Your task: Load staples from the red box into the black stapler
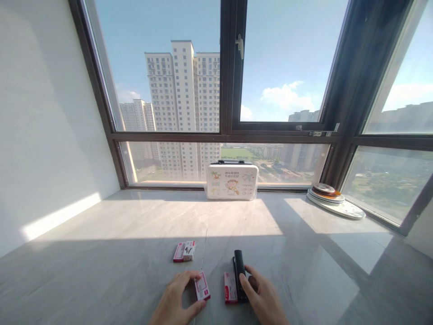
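Observation:
My left hand (179, 298) grips a small pink-and-white staple box (202, 286) by its two ends, thumb at the near end and a finger at the far end. The box lies at or close to the counter surface. On the right, my right hand (264, 295) is closed around the side of a black stapler (239, 271), which points away from me. Against the stapler's left side lies another red-and-white staple box (230, 289). Farther off sit a pink-edged box (179, 252) and a white box with a dark picture (189, 251), side by side and touching.
A white case with cartoon prints (232, 183) and a dark handle stands against the window at the back. Stacked plates or lids (324, 198) rest in the right corner. The grey counter (101, 271) has bright sunlit patches; a white wall (43, 135) bounds its left side.

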### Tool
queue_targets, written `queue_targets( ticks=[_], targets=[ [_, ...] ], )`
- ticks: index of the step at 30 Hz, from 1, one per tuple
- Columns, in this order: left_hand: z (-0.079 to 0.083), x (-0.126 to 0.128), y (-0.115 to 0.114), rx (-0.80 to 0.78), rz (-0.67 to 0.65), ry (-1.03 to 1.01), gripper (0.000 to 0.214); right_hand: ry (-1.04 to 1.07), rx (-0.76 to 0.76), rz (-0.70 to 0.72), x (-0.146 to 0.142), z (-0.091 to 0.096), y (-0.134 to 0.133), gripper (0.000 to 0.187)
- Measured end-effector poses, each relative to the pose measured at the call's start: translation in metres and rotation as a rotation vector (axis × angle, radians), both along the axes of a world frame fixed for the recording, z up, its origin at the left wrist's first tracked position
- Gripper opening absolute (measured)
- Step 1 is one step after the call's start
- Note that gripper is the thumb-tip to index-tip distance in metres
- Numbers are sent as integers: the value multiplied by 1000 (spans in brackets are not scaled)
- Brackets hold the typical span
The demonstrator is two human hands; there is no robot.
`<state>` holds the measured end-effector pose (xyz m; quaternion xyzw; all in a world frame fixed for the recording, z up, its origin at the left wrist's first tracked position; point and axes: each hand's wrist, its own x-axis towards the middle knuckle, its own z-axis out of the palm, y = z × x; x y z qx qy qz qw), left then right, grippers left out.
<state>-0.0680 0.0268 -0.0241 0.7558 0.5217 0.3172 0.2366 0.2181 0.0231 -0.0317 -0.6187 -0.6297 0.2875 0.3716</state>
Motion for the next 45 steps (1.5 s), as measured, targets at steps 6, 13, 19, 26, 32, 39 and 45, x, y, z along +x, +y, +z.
queue_targets(
  ticks=[6, 13, 19, 26, 32, 39, 45],
  targets=[
    [21, 60, 13, -81, -235, -204, 61, -55, 27, 5, -2, 2, -1, 57],
    [11, 84, 17, -70, -325, -183, 80, -97, 39, -5, 0, 1, 0, 56],
    [14, 22, 48, 184, 105, -206, 42, -55, 33, -28, -1, 0, 0, 61],
    [-32, -90, 51, 209, 311, 264, 38, -60, 13, -41, -1, 4, -2, 61],
    [-43, -82, 12, 206, 227, 184, 32, -58, 14, -40, -1, 2, -1, 59],
    [-10, -33, 8, 97, 60, 70, 54, -56, 20, -14, -1, 5, -3, 59],
    [20, 39, 20, 65, -120, -152, 57, -73, 45, -25, 0, 6, -3, 56]
  ],
)
